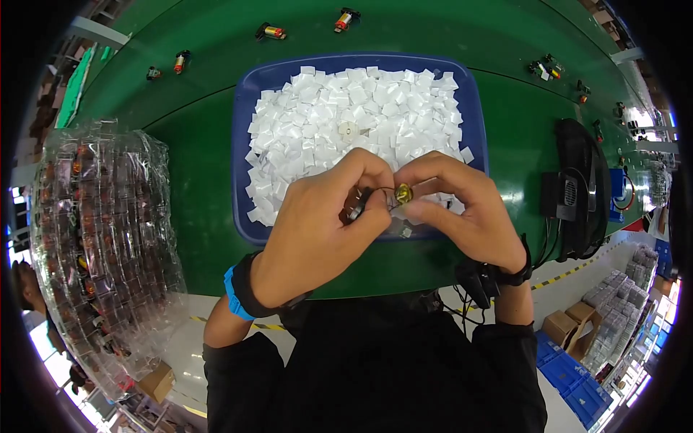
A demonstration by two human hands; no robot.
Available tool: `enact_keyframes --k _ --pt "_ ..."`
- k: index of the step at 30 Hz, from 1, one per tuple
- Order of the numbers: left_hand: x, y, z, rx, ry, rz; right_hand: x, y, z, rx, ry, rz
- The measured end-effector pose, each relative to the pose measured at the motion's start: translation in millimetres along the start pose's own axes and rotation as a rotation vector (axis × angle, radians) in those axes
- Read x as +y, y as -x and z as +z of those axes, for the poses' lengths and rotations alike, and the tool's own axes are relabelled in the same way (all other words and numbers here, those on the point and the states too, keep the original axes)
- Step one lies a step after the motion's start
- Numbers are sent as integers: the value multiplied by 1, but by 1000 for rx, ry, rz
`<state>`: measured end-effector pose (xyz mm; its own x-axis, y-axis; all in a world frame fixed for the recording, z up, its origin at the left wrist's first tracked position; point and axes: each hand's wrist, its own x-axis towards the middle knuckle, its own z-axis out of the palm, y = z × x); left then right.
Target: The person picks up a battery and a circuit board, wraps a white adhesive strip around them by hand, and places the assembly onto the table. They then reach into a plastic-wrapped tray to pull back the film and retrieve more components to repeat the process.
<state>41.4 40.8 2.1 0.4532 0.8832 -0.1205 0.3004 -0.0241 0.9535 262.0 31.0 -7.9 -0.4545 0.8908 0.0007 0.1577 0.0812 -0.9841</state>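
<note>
Both my hands meet above the near side of a blue tray (240, 144) filled with small white square pieces (346, 97). My left hand (321, 224) is closed in a pinch on a small black rounded part (359, 205), partly covered by the fingers. Between thumb and fingertips, my right hand (465, 206) grips a small shiny yellow part (403, 193). A thin dark wire runs between the two parts. What exactly they are is too small to tell. A pale round disc (349, 130) lies on the white pieces beyond my hands.
The tray stands on a green table (206, 195). At the left is a stack of clear plastic trays (108, 245) with small parts inside. Small red-and-yellow cylinders with black ends (346, 20) lie along the far side. A black bag-like item (581, 187) sits at the right.
</note>
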Motion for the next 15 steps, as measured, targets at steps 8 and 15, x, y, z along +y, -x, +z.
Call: enact_keyframes --k 8,15 --pt "5 6 -23 -300 5 -153 -3 5 0 -3 175 25" --pt "8 16 -13 -56 -342 141 -21 1 0 -23 423 -173"
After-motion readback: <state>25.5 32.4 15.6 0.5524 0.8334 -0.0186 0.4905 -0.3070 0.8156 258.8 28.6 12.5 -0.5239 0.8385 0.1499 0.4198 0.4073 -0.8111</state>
